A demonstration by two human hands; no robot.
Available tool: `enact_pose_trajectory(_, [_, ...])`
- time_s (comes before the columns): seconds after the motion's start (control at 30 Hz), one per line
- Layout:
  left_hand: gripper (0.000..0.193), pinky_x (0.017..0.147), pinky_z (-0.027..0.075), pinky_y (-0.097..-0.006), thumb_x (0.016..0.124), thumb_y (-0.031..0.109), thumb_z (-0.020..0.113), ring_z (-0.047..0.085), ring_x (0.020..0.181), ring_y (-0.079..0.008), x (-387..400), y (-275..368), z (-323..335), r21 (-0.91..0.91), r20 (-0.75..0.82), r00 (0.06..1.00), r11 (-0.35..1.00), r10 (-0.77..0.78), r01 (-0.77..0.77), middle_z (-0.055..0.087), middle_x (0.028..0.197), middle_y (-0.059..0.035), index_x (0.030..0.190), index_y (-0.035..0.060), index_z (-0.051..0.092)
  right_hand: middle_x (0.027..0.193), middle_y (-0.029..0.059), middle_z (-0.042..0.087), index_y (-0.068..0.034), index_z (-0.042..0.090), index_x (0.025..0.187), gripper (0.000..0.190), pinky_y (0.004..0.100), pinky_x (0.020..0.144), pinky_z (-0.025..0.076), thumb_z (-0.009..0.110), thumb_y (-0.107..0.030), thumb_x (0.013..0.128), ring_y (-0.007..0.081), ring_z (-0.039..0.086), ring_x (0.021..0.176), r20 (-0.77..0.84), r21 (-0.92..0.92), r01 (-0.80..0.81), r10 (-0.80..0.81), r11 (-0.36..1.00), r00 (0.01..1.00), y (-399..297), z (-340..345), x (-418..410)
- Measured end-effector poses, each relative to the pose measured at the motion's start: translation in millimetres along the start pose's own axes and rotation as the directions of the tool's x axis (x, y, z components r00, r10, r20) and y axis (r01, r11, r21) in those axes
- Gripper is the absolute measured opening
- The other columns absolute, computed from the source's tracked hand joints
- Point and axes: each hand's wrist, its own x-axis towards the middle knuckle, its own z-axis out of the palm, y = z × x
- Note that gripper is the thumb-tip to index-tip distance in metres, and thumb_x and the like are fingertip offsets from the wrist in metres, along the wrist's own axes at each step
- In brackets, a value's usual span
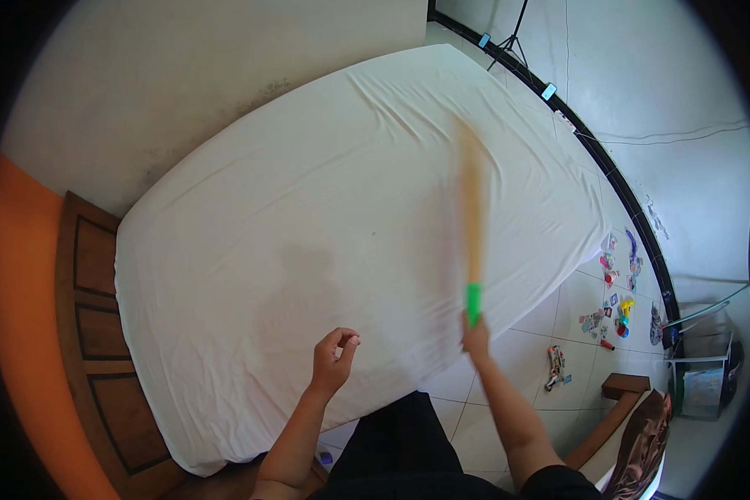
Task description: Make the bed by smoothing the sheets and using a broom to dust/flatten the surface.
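Note:
A mattress under a white fitted sheet (pixel 244 237) fills the middle of the view, with wrinkles at its far right and near left. My right hand (pixel 475 337) is closed around the green handle of a stick broom (pixel 472 219). The broom's tan bristles are blurred and point away over the right half of the sheet; whether they touch it I cannot tell. Over the near edge of the mattress is my left hand (pixel 337 359), its fingers curled and thumb near the fingertips, with nothing visible in it. A small dark speck lies mid-sheet.
A wooden headboard (pixel 103 250) stands at the left, beside a wall at the back. On the tiled floor to the right lie scattered toys (pixel 624 312) and a toy vehicle (pixel 555 369). A wooden-armed seat (pixel 625 387) is near right; a tripod (pixel 512 42) stands far back.

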Motion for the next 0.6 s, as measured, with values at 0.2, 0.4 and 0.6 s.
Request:
enact_pose_trajectory(0.2, [0.010,0.063,0.043,-0.0239,0.080,0.009,0.052,0.055,0.066,-0.0129,0.9,3.0,17.6,-0.028,0.023,0.999,0.999,0.046,-0.046,0.058,0.071,-0.0078,0.081,-0.0012,0.055,0.070,0.0118,0.058,-0.010,0.047,0.087,0.041,0.0418,0.051,0.045,0.054,-0.048,0.074,0.0302,0.058,0.064,0.602,-0.421,0.653,-0.344,0.630,0.720,-25.9,8.1,-108.6])
enact_pose_trajectory(0.4, [0.011,0.064,0.044,-0.0255,0.079,0.010,0.053,0.054,0.066,-0.0147,-6.3,13.4,16.5,0.001,0.037,0.997,0.997,0.074,-0.075,0.058,0.072,-0.0081,0.079,-0.0008,0.056,0.078,0.0160,0.060,-0.002,0.049,0.100,0.050,0.0445,0.059,0.045,0.054,-0.045,0.075,0.0337,0.058,0.069,0.145,-0.615,0.087,0.005,0.784,0.989,104.0,-82.6,-61.2])
enact_pose_trajectory(0.6, [0.011,0.064,0.044,-0.0249,0.079,0.010,0.053,0.054,0.066,-0.0136,-19.2,9.7,4.2,-0.006,-0.020,0.999,0.999,0.043,-0.043,0.058,0.072,-0.0079,0.079,-0.0009,0.056,0.073,0.0174,0.058,0.000,0.053,0.092,0.046,0.0417,0.060,0.045,0.049,-0.044,0.080,0.0318,0.057,0.058,-0.294,-0.203,-0.399,0.333,0.894,0.896,124.2,-156.8,31.7])
